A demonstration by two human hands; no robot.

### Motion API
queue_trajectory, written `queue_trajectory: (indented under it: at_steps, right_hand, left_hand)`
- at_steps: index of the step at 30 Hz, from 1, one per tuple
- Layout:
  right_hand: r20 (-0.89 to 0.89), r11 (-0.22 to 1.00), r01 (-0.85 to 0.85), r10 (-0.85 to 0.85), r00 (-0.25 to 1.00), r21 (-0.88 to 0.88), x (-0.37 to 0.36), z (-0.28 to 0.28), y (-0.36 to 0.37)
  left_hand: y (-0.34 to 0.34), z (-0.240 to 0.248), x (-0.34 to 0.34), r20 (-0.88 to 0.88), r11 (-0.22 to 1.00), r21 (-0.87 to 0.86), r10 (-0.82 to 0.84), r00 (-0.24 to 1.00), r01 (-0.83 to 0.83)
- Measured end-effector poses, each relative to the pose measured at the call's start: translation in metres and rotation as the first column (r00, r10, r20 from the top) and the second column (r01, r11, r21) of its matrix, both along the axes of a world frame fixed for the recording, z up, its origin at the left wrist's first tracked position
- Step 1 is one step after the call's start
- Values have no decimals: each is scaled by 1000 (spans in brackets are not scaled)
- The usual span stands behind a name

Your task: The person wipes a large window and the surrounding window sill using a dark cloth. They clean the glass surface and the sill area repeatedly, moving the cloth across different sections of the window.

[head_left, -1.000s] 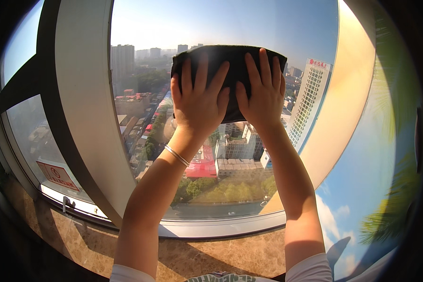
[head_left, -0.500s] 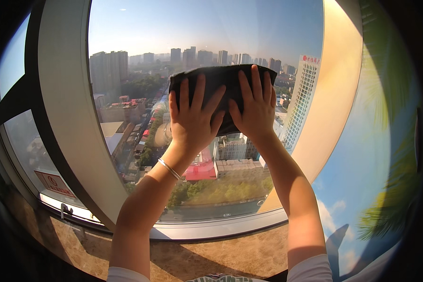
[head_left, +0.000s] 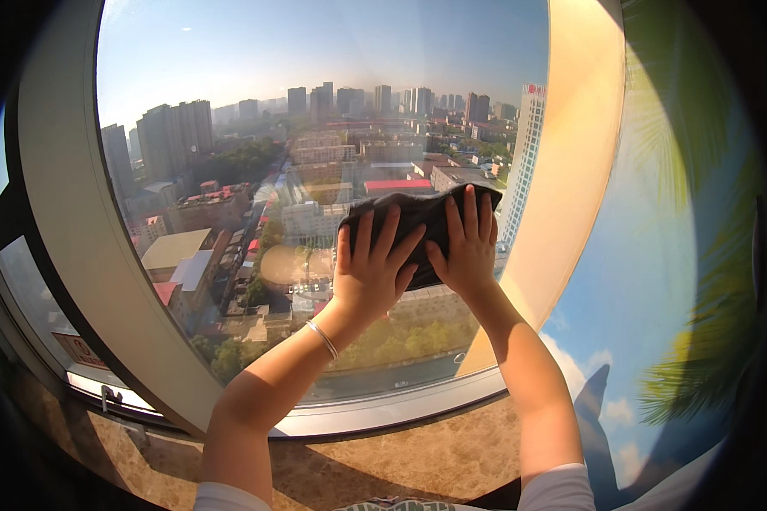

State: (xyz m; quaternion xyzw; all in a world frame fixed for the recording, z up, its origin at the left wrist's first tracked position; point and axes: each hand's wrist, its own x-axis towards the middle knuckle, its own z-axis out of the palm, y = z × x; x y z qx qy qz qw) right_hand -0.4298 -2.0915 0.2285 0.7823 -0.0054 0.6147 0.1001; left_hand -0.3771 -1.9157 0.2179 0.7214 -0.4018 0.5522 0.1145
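Observation:
A black cloth lies spread against the large window pane. Its upper edge is wavy, and much of its lower part is hidden under my hands. My left hand presses flat on the cloth's left half, fingers spread and pointing up, with a silver bracelet round the wrist. Over the right half, my right hand also lies flat with its fingers stretched out. Neither hand's fingers curl round the cloth. Both arms reach forward and up.
Pale window frame posts stand at the left and right. A brown stone-patterned sill runs below the glass. On the right is a wall picture of sky and palm leaves. A window handle sits low at the left.
Both hands and the cloth have slid down the pane, and the cloth looks more bunched. The view has turned somewhat, so the window appears further left.

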Motion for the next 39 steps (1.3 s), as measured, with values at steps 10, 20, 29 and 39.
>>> queue_trajectory:
  at_steps: [10, 20, 29, 39]
  right_hand:
    - [13, 978, -9, 7, 1000, 211, -26, 48, -67]
    - [-2, 982, 24, -25, 1000, 187, -54, 56, -167]
    - [24, 997, 8, -10, 1000, 76, -63, 3, -226]
    - [185, 999, -36, 28, 982, 36, -61, 66, -261]
  left_hand:
    - [-98, 62, -20, 92, 998, -46, -44, 995, 48]
    - [-190, 72, -45, 114, 992, -38, -115, 987, 120]
    - [-250, 17, -63, 50, 998, -11, -59, 997, 60]
    - [-282, 82, -72, 96, 990, -78, -113, 989, 120]
